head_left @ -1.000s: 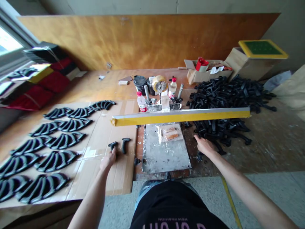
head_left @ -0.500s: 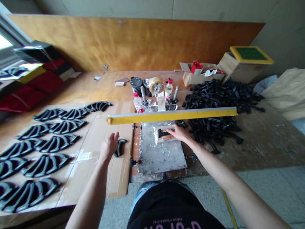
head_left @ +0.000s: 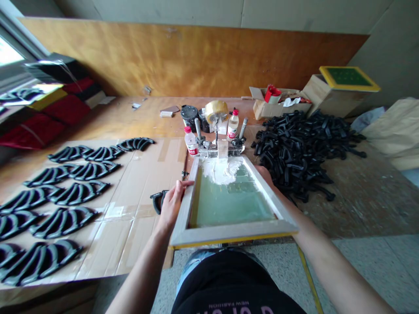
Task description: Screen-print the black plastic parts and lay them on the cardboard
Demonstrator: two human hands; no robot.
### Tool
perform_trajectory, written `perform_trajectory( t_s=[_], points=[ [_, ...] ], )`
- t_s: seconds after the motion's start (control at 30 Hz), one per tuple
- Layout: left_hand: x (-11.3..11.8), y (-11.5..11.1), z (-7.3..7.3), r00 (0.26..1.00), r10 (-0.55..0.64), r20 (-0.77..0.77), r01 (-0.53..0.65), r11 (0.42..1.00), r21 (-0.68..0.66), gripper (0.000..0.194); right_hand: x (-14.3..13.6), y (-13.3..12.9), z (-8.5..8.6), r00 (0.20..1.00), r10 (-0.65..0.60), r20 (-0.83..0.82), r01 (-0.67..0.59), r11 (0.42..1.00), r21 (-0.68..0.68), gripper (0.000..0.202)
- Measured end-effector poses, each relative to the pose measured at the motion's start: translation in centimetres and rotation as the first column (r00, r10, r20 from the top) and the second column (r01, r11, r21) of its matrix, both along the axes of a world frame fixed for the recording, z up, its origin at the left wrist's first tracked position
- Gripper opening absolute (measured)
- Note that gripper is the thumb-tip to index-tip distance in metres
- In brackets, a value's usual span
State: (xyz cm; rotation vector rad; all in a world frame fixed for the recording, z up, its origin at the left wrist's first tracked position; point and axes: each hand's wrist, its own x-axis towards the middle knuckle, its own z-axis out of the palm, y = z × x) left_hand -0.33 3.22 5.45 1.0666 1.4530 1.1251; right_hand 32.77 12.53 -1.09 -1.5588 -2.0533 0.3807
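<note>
A screen frame (head_left: 235,227) with a green mesh lies lowered in front of me, hinged to a metal clamp (head_left: 222,151) at its far end. White paste (head_left: 222,171) is spread over the far part of the mesh. My left hand (head_left: 173,200) is at the frame's left side, its fingers closed on the edge. At the far right side is my right hand (head_left: 264,175), partly hidden behind the frame, its fingers out of sight. Black curved handles (head_left: 158,201) lie on the cardboard just left of my left hand. The plate under the frame is hidden.
Rows of black handles (head_left: 73,223) lie on cardboard (head_left: 131,218) at the left. A heap of black handles (head_left: 294,148) is at the right. Two bottles (head_left: 233,124), dark tubs (head_left: 189,116) and open boxes (head_left: 262,108) stand further back.
The raised frame has come down over the metal plate and now hides it. My left hand has moved right to the frame's edge. My right hand has left the handle on the plate.
</note>
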Motion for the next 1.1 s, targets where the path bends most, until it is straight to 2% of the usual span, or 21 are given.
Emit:
perform_trajectory(
  t_s=[0.07,0.13,0.2,0.23,0.3,0.37,0.43,0.53,0.6,0.67,0.77,0.83,0.9,0.93,1.0,1.1],
  points=[
    [-0.1,-1.3,-2.5,1.000,-0.027,-0.003,0.027,0.995,-0.098,0.063,0.7,1.4,1.5,0.987,-0.159,-0.033,0.161,0.983,0.083,0.030],
    [0.2,-2.0,-4.8,1.000,-0.028,0.013,0.029,0.987,-0.155,0.073,-0.9,2.9,2.7,0.983,-0.182,-0.021,0.183,0.963,0.198,0.042],
    [0.6,-2.1,-6.7,1.000,-0.006,-0.024,0.001,0.982,-0.190,0.077,-4.0,4.2,3.4,0.997,-0.037,0.066,0.020,0.972,0.235,0.055],
    [0.7,-2.0,-7.5,0.999,0.003,-0.054,-0.013,0.980,-0.197,0.075,-5.6,4.7,3.5,0.991,0.045,0.128,-0.070,0.977,0.201,0.050],
    [0.7,-1.9,-8.5,0.995,0.011,-0.095,-0.030,0.979,-0.200,0.070,-8.1,4.8,3.3,0.959,0.153,0.240,-0.175,0.982,0.076,0.030],
    [0.6,-1.8,-9.0,0.996,0.009,-0.093,-0.028,0.979,-0.202,0.069,-9.0,3.8,2.6,0.924,0.225,0.308,-0.230,0.973,-0.021,0.012],
    [0.4,-1.8,-9.2,0.996,0.004,-0.087,-0.022,0.978,-0.208,0.068,-8.3,1.9,2.2,0.878,0.344,0.332,-0.348,0.936,-0.051,0.009],
    [0.3,-1.9,-9.2,0.992,-0.004,-0.128,-0.022,0.979,-0.201,0.065,-6.3,-0.2,2.7,0.757,0.573,0.314,-0.581,0.810,-0.078,0.014],
    [0.3,-2.0,-9.3,0.989,-0.016,-0.147,-0.013,0.981,-0.196,0.064,-5.6,-0.6,3.2,0.720,0.634,0.283,-0.633,0.767,-0.108,0.014],
    [0.2,-2.0,-9.4,0.993,-0.029,-0.115,0.006,0.981,-0.193,0.067,-5.7,-0.4,3.3,0.762,0.593,0.260,-0.593,0.801,-0.086,0.014],
    [0.1,-2.0,-9.7,0.997,-0.047,-0.053,0.036,0.980,-0.197,0.073,-6.5,-0.9,2.2,0.817,0.511,0.268,-0.533,0.846,0.014,0.021],
    [0.1,-2.0,-9.8,0.997,-0.059,-0.043,0.048,0.978,-0.205,0.073,-6.6,-1.7,1.4,0.800,0.527,0.286,-0.557,0.830,0.032,0.024],
    [0.1,-2.0,-9.4,0.998,-0.057,-0.037,0.048,0.977,-0.208,0.073,-6.5,-2.1,1.4,0.775,0.565,0.282,-0.589,0.808,0.001,0.021],
    [0.1,-2.0,-9.1,0.998,-0.052,-0.033,0.044,0.977,-0.207,0.073,-6.5,-1.9,1.8,0.782,0.564,0.267,-0.582,0.813,-0.013,0.018],
    [0.1,-1.9,-7.9,0.999,-0.048,-0.021,0.043,0.978,-0.204,0.077,-6.9,-0.4,3.0,0.838,0.499,0.220,-0.509,0.861,-0.015,0.019],
    [-0.1,-1.8,-4.9,0.999,-0.044,0.002,0.044,0.982,-0.185,0.080,-7.6,3.6,5.4,0.936,0.312,0.160,-0.317,0.948,0.005,0.048]
  ],
)
